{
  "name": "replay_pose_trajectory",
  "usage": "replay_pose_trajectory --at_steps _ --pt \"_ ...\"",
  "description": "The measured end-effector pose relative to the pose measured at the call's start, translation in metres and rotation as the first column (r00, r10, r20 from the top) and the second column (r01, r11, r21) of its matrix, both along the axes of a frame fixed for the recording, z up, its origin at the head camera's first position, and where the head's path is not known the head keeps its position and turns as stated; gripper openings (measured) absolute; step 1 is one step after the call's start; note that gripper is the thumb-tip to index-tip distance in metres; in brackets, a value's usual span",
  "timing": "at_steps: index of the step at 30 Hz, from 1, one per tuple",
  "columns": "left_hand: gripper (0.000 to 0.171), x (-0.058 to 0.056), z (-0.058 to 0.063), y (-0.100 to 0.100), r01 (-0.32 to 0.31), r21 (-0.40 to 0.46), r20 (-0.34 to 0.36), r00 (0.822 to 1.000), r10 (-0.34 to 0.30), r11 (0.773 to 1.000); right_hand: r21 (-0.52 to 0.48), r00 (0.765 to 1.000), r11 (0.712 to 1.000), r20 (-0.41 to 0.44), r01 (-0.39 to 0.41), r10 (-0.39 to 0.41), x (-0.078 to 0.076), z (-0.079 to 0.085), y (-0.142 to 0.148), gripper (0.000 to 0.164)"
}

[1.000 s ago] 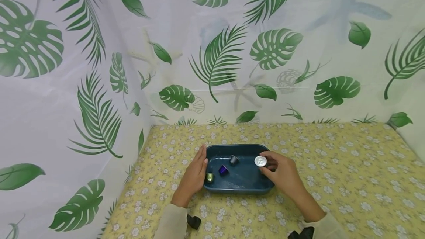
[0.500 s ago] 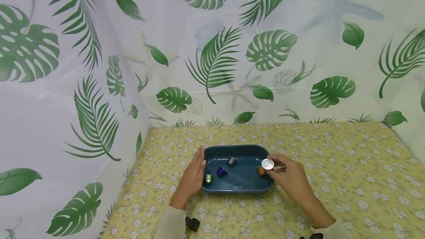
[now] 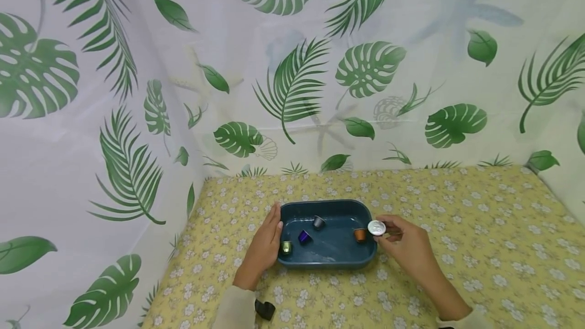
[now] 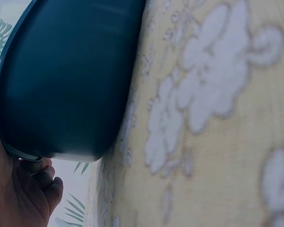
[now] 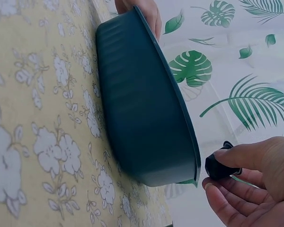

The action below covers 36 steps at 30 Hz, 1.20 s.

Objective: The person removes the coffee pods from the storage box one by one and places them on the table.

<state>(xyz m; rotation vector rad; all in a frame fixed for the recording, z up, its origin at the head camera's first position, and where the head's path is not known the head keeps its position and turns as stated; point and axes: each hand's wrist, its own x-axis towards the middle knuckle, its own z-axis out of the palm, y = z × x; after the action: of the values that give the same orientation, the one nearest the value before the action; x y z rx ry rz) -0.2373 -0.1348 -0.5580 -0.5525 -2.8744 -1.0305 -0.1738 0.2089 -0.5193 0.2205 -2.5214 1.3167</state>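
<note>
A coffee capsule (image 3: 377, 228) with a silver foil lid is pinched between the thumb and fingers of my right hand (image 3: 408, 248), just beyond the right rim of the dark blue tray (image 3: 326, 265). Its body (image 5: 220, 165) looks dark in the right wrist view. Flat against the tray's left wall lies my left hand (image 3: 262, 248), fingers fairly straight. Inside the tray are an orange capsule (image 3: 360, 235) near the right end, a grey capsule (image 3: 318, 222) and a purple capsule (image 3: 304, 237) left of the middle, and a yellow-green capsule (image 3: 286, 247) by the left wall.
The tray stands on a table covered by a yellow flowered cloth (image 3: 475, 248). Behind and to the left rise white sheets (image 3: 283, 29) printed with green leaves.
My right hand has carried the foil-lidded capsule rightward, from over the tray to beyond its right rim. The orange capsule, hidden before, has come into view. My left hand stays at the tray.
</note>
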Motion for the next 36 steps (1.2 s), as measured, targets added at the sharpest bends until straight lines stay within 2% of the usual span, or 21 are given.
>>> replay_pose_trajectory --at_steps 4,14,21,29,36 --pt "0.055 0.001 0.0 0.0 -0.006 -0.002 -0.005 1.0 0.006 1.0 -0.001 1.0 1.0 -0.01 0.004 -0.004 0.002 0.001 0.003 0.047" --pt "0.055 0.0 -0.001 -0.001 0.0 0.006 -0.012 1.0 0.001 1.0 0.006 0.996 0.999 0.086 0.033 -0.034 0.008 -0.002 0.014 0.045" --pt "0.055 0.0 0.001 -0.002 0.001 0.02 -0.018 1.0 -0.001 1.0 0.003 0.991 0.998 0.118 0.056 -0.056 0.009 -0.007 0.021 0.044" --pt "0.055 0.0 0.001 -0.001 -0.008 0.014 -0.016 1.0 0.008 1.0 0.035 0.988 0.997 0.132 0.075 -0.078 0.01 -0.016 0.026 0.038" --pt "0.055 0.0 0.003 0.0 -0.016 -0.005 -0.011 1.0 0.016 1.0 0.044 0.974 0.993 0.195 0.107 -0.113 0.011 -0.026 0.032 0.04"
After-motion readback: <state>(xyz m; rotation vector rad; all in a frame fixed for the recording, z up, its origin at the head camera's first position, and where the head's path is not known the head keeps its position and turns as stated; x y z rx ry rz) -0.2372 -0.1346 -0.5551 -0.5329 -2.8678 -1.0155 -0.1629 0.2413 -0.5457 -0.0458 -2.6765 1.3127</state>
